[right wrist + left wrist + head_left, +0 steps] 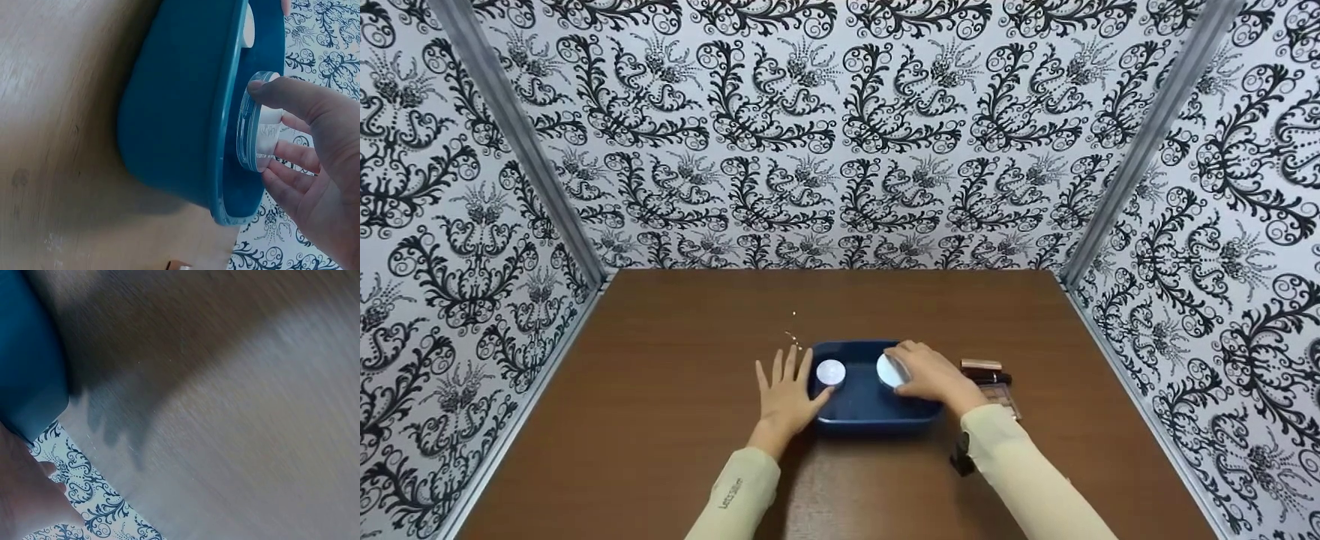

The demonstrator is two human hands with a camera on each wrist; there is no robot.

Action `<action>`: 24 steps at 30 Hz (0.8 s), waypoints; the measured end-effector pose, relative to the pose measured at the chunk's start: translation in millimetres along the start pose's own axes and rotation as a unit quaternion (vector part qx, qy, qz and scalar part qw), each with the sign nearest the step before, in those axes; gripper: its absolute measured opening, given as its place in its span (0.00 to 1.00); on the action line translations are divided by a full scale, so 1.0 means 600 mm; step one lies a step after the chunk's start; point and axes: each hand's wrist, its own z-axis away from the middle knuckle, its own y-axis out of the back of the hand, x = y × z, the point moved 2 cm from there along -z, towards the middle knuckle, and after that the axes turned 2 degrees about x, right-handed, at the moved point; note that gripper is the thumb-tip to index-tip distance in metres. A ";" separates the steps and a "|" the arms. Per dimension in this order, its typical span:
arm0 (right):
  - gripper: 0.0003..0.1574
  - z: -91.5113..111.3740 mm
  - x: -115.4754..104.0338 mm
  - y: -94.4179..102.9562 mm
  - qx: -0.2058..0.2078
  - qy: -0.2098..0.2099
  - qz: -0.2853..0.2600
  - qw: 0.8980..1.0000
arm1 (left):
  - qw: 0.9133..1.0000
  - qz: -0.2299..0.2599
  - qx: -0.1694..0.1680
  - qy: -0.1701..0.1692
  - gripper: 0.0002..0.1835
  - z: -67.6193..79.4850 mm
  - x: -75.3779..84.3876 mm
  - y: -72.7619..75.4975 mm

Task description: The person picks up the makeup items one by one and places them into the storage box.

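Observation:
A blue plastic bin (877, 426) stands on the brown table between the two hands. My right hand (934, 375) grips a round white jar with a clear rim (264, 129) over the bin's right part, thumb on one side and fingers round the other. Inside the bin, at its left side, sits a smaller white-topped jar (831, 373). My left hand (787, 401) lies at the bin's left edge, fingers spread and straight, with the thumb reaching over the rim below the smaller jar. In the left wrist view, only part of this hand (31, 495) shows beside the bin (28, 354).
Right of the bin lie a rose-gold tube (981, 365), a dark tube (990, 377) and a flat clear-lidded case (1001, 401), partly behind the right forearm. A thin shiny chain (793, 337) lies past the left fingertips. Patterned walls (840, 150) enclose the table's back and sides.

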 end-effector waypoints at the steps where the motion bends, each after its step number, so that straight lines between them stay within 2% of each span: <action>1: 0.43 -0.002 -0.001 -0.002 -0.002 -0.001 -0.001 1.000 | 1.000 0.003 0.001 0.000 0.46 0.000 0.001 0.001; 6: 0.42 -0.007 -0.007 -0.010 -0.005 -0.002 0.000 1.000 | 1.000 0.011 -0.012 0.005 0.45 0.002 0.005 0.010; 17: 0.42 -0.021 -0.018 -0.034 -0.021 -0.017 0.006 1.000 | 1.000 -0.001 0.007 -0.003 0.45 -0.001 0.000 0.002; 24: 0.42 -0.029 -0.025 -0.048 -0.027 -0.009 0.024 0.999 | 1.000 -0.003 -0.008 0.005 0.45 0.002 0.010 0.010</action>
